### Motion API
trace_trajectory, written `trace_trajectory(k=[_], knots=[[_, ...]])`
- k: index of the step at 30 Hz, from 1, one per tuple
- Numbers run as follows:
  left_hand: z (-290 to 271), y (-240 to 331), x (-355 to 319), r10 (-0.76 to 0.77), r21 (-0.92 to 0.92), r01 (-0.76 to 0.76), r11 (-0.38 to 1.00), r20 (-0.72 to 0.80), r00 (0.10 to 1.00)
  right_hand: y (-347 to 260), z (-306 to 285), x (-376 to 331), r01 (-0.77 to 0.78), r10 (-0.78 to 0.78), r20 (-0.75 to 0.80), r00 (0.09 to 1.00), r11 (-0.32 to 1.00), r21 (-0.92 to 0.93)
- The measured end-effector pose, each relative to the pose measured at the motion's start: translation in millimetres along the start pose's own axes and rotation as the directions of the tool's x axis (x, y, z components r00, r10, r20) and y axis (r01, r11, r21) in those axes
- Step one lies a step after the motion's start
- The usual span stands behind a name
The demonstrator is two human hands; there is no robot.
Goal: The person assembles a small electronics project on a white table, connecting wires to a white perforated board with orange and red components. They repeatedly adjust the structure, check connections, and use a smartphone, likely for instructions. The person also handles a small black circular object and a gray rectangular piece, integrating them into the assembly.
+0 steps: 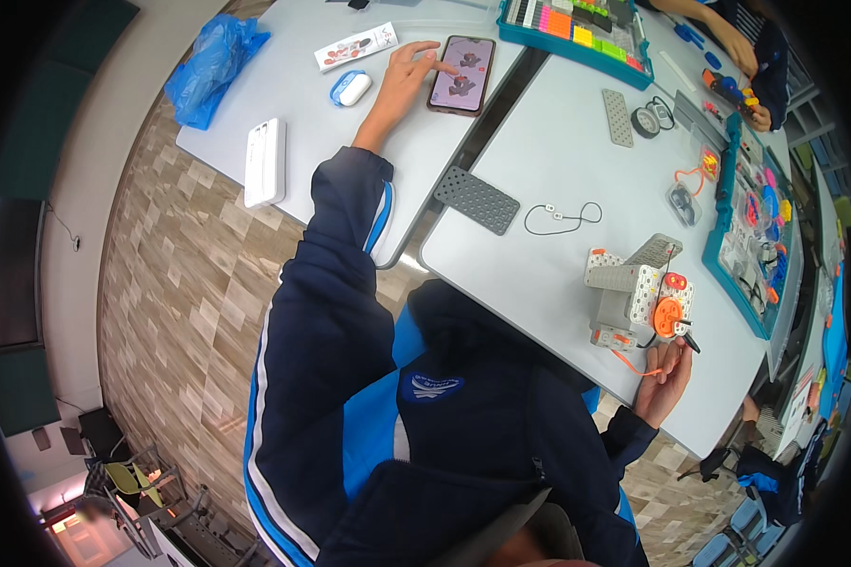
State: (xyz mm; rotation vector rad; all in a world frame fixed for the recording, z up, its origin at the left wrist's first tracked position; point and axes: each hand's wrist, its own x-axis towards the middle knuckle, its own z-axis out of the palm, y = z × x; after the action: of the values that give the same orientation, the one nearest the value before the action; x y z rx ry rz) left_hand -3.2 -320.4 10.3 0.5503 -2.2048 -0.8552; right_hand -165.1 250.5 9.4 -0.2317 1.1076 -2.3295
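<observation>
My left hand [404, 87] is over a phone [462, 76], with a stretched finger touching its screen, which shows pictures of a built model. It holds nothing. My right hand [665, 380] is closed beside the lower end of a building-kit model [643, 288] made of white and grey perforated plates with an orange wheel [668, 317]. By its fingertips shows a small black pointed piece [692, 341]; whether it is gripped or part of the model I cannot tell. An orange cable [636, 366] runs from the model to these fingers.
Around my left arm are a white power bank [266, 163], earphone case [352, 89], white box [356, 47] and blue plastic bag [215, 68]. Grey plates [477, 200], a black cord [564, 218] and teal parts trays [728, 255] surround the model. Another person's hands [733, 47] work at far right.
</observation>
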Motion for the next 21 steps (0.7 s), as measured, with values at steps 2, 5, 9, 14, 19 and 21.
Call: trace_trajectory(k=[2,5,9,14,19,21], knots=[[0.2,-2.2,0.2,0.006,0.007,-0.006,1.0,0.003,1.0,0.1,-0.2,-0.2,0.0,0.0,-0.003,1.0,1.0,0.0],[0.4,-2.7,0.8,0.029,0.002,-0.029,1.0,-0.019,0.999,-0.1,-0.7,-0.2,-0.001,0.001,-0.004,1.0,1.0,0.005],[-2.4,19.3,0.8,0.111,-0.001,-0.112,0.994,-0.136,0.984,-2.3,-1.1,-0.6,-0.001,0.001,0.012,1.0,1.0,0.018],[2.4,99.8,-22.7,0.225,-0.221,-0.237,0.946,-0.079,0.971,-2.0,-1.0,-4.3,0.051,-0.051,0.033,0.998,0.999,0.001],[46.3,180.0,-91.3,0.378,-0.408,-0.212,0.888,0.384,0.843,-2.3,4.3,-10.9,0.171,-0.179,-0.061,0.982,0.979,-0.111],[70.6,197.6,-111.6,0.389,-0.426,-0.198,0.883,0.425,0.817,-7.4,8.7,-13.5,0.181,-0.182,0.004,0.983,0.977,-0.11]])
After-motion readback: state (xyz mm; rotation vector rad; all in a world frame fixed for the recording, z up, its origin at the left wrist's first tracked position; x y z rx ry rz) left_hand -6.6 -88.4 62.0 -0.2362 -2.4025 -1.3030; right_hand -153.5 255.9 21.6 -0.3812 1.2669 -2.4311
